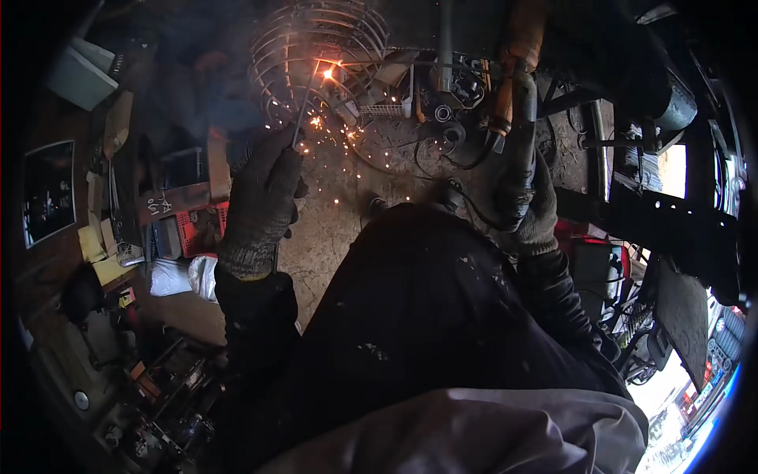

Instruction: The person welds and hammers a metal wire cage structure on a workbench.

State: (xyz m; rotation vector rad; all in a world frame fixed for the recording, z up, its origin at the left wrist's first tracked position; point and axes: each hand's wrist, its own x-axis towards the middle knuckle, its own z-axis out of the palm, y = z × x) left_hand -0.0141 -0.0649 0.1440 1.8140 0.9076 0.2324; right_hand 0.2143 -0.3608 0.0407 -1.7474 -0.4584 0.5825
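Note:
My left hand (272, 178), in a dark knit work glove, is closed around the lower end of a thin metal rod (302, 110). The rod reaches up to a round wire cage (320, 35), where a bright orange glow burns and sparks fall. On the right, my gloved right hand (541, 207) is closed around a grey metal pipe (521, 150) that stands roughly upright; its fingers are partly hidden behind it. Beside the pipe's upper part is an orange-brown tubular piece (503, 107) with a dark cable at its lower end.
Between my hands, a dark cable (387, 167) crosses the concrete floor (316, 245). Metal rings (444, 114) and a white plastic basket (387, 108) lie beyond. At left are a red crate (189, 231) and white bags (170, 278); a dark steel beam (671, 229) spans the right.

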